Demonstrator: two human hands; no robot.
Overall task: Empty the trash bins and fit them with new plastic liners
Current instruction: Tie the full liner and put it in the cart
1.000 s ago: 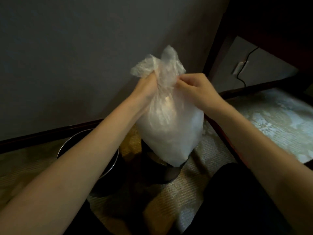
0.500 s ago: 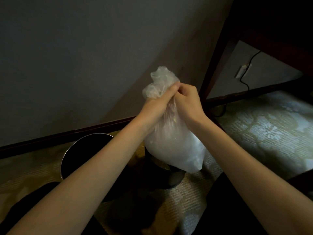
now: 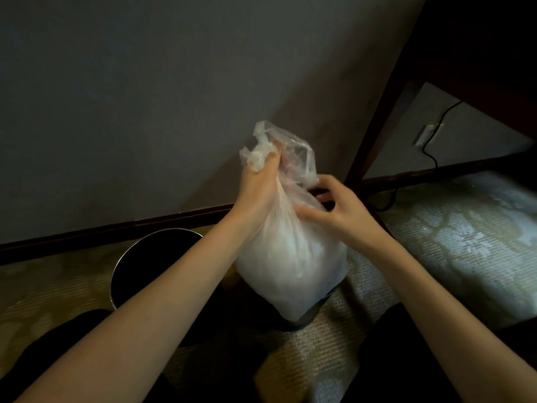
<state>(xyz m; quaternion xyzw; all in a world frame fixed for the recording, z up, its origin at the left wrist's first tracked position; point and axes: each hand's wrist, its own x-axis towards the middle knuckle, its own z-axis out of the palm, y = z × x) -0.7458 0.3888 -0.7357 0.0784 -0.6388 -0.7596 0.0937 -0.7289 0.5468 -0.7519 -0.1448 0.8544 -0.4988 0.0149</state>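
A full translucent white trash bag [image 3: 290,257] hangs in mid-frame. My left hand [image 3: 258,190] is shut on its bunched neck, and the loose top sticks up above my fist. My right hand [image 3: 334,210] sits at the bag's right shoulder just below the neck, fingers curled and touching the plastic. The bag's bottom rests in or just over a small dark bin [image 3: 305,318], mostly hidden behind it. A second round dark bin [image 3: 128,257] with a shiny rim stands to the left on the floor, its inside black.
A grey wall with a dark baseboard [image 3: 145,225] runs behind the bins. A dark wooden furniture leg [image 3: 374,135] slants at right, with a wall socket [image 3: 427,135] and black cable beyond. Patterned carpet [image 3: 465,228] covers the floor. My dark-clothed knees fill the bottom.
My right hand has let go of the bag's neck and dropped to the bag's right shoulder. My left hand keeps the neck, and the loose top has spread out above it.
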